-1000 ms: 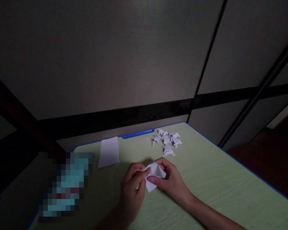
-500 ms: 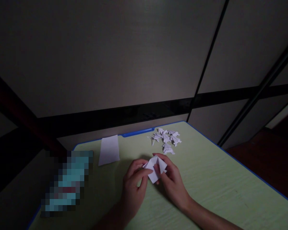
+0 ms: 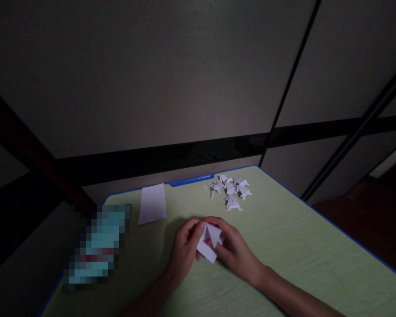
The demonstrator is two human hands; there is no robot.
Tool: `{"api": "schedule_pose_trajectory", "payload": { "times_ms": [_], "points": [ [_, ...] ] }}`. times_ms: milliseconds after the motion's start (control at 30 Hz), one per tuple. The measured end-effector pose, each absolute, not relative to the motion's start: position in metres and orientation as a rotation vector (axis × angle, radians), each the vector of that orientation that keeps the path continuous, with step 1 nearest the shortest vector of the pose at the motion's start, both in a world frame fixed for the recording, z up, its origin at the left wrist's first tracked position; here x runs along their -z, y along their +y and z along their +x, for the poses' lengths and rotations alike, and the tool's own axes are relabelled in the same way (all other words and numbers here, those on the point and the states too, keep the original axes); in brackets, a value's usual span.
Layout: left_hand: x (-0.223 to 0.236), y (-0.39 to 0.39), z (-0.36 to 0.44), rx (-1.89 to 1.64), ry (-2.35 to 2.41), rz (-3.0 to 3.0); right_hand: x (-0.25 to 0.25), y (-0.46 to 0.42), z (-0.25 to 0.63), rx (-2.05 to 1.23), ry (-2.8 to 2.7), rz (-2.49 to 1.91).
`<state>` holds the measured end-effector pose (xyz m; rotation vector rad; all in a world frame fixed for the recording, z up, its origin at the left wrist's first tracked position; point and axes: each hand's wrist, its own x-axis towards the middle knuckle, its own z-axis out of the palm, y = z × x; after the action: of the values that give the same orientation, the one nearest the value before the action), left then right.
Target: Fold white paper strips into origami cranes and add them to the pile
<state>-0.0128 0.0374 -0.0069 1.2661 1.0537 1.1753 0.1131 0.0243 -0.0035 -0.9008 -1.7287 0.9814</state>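
Observation:
A small folded piece of white paper (image 3: 208,252) is held between both hands above the table. My left hand (image 3: 185,246) pinches its left side, thumb on top near the upper corner. On the right side, my right hand (image 3: 234,246) grips it, with the thumb against a raised triangular flap and the fingers curled behind. Part of the paper's far side is hidden by the fingers. Beyond the hands lies a group of several small folded paper figures (image 3: 232,188), with pointed tops and splayed legs.
A stack or sheet of white paper (image 3: 152,204) lies at the back left of the pale green table (image 3: 293,246). A blurred-out turquoise item (image 3: 102,242) rests by the left edge. A blue strip (image 3: 192,180) runs along the back edge, close to the cabinet panels (image 3: 158,79).
The folded paper has turned and come slightly down and left in my hands. My left thumb has moved up to its top corner. The view has shifted a little.

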Motion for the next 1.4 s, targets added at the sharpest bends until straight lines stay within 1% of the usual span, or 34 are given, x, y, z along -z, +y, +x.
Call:
{"api": "schedule_pose_trajectory", "payload": {
  "times_ms": [200, 333, 533, 767, 1000, 1167, 1400],
  "points": [
    [0.006, 0.039, -0.014, -1.173, 1.038, 1.200, 0.003, 0.026, 0.116, -1.149, -1.644, -0.881],
    [0.005, 0.039, -0.015, -1.165, 1.025, 1.171, 0.000, 0.024, 0.117, -1.179, -1.651, -0.848],
    [0.008, 0.039, -0.016, -1.106, 0.971, 1.227, 0.000, 0.021, 0.116, -1.098, -1.698, -0.940],
    [0.009, 0.036, -0.016, -1.124, 1.000, 1.281, 0.002, 0.022, 0.115, -1.062, -1.692, -0.911],
    [0.006, 0.033, -0.013, -1.199, 1.020, 1.339, 0.000, 0.022, 0.119, -0.797, -1.784, -0.928],
    [0.009, 0.034, -0.012, -1.165, 0.991, 1.318, -0.005, 0.022, 0.121, -0.653, -1.843, -0.859],
    [0.008, 0.034, -0.013, -1.162, 1.002, 1.289, -0.007, 0.021, 0.123, -0.656, -1.897, -0.837]
  ]
}}
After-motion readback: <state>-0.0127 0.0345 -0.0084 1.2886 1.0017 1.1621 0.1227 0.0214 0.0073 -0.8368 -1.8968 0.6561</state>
